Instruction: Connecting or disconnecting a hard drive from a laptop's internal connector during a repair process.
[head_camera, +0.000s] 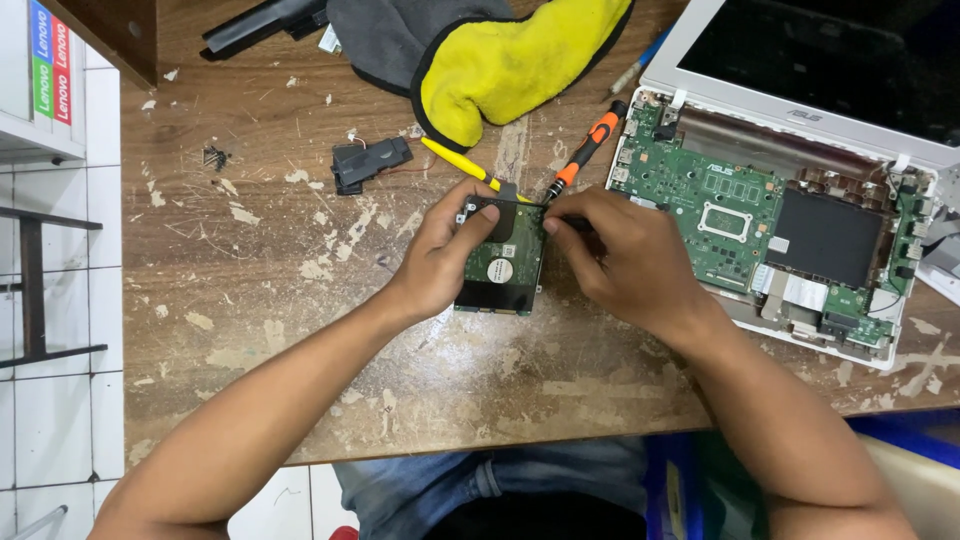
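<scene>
Near the middle of the worn, paint-flecked wooden table (300, 300), both hands hold a small rectangular hard drive with a green circuit board facing up (500, 262). The left hand (435, 262) has its fingers curled around the left edge of the drive, thumb on the top corner. The right hand (625, 262) pinches the upper right corner with closed fingertips; whether it grips a bracket or a screw there I cannot tell.

As a judgement, the bare circuit board is the main risk: a finger pressing on it, or a slip of the pinch, could let the drive fall on the table. At 12 o'clock from the drive lie an orange-and-black screwdriver (585, 152) and a yellow-handled tool (455, 160), very near; a sudden pull upward may knock them.

At 3 o'clock sits the opened white laptop with its green motherboard exposed (700, 190), just beside the right wrist, so an elbow move to that side could touch the components. A yellow-and-grey cloth (500, 60) lies at 12 o'clock, a small black plastic part with thin wires (368, 160) at 10 o'clock.

The freest room is at 9 and 7 o'clock, toward the table edge, which is near at 6 o'clock.
</scene>
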